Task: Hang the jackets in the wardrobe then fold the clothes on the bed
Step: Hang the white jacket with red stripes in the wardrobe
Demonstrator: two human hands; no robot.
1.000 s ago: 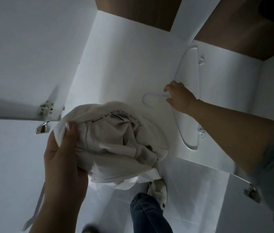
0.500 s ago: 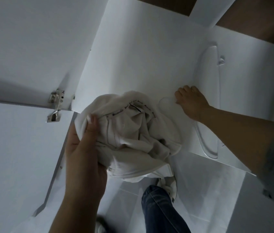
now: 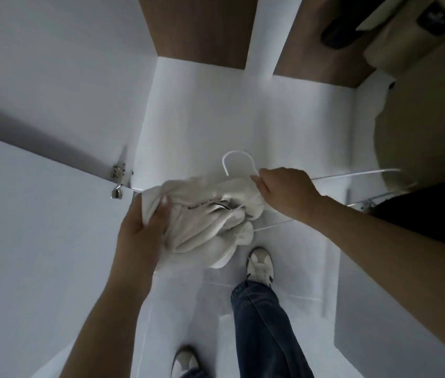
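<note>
A bunched cream jacket (image 3: 205,216) hangs in front of me, over the open white wardrobe (image 3: 216,105). My left hand (image 3: 145,230) grips the jacket's left side, thumb on top of the cloth. My right hand (image 3: 284,192) holds a white wire hanger (image 3: 239,160) by its neck, right against the jacket's upper right edge. The hook points up and left; the hanger's arms run out to the right behind my forearm.
A beige jacket (image 3: 420,110) hangs at the upper right inside the wardrobe. The left door stands open on a metal hinge (image 3: 119,173). My feet in pale sneakers (image 3: 259,266) and jeans stand on the white floor below.
My right hand lifted the hanger off the wardrobe floor and brought it left to the jacket. The view shifted, bringing the hanging beige jacket into sight.
</note>
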